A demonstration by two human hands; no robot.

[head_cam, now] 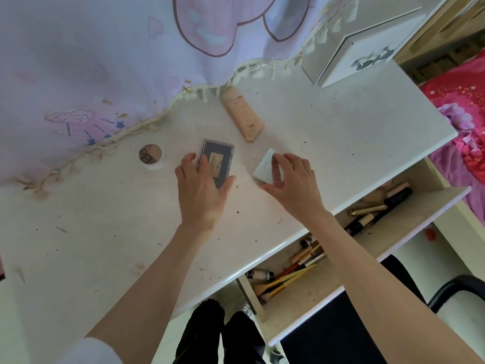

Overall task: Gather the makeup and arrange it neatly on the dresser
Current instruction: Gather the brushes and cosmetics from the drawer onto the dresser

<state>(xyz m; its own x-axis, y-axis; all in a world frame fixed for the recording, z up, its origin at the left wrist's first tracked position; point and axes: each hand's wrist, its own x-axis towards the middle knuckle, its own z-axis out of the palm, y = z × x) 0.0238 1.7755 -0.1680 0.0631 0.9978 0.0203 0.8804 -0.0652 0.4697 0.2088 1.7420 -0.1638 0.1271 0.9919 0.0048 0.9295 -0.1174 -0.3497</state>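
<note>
A dark rectangular makeup palette (219, 158) with a clear rim lies on the white dresser top (341, 127). My left hand (200, 191) holds it, fingers along its left edge and thumb at its lower right corner. My right hand (294, 182) pinches a small white square compact (265, 168) that rests on the dresser just right of the palette. A peach tube (242, 114) lies further back, apart from both hands. A small round jar (151, 156) stands to the left of the palette.
An open drawer (328, 282) below the dresser's front edge holds several brushes and pencils (294, 274), with tubes (375, 208) further right. A pink printed curtain (105, 61) drapes over the dresser's back. A white box (367, 48) stands at the back right. A black chair (456, 287) is at the lower right.
</note>
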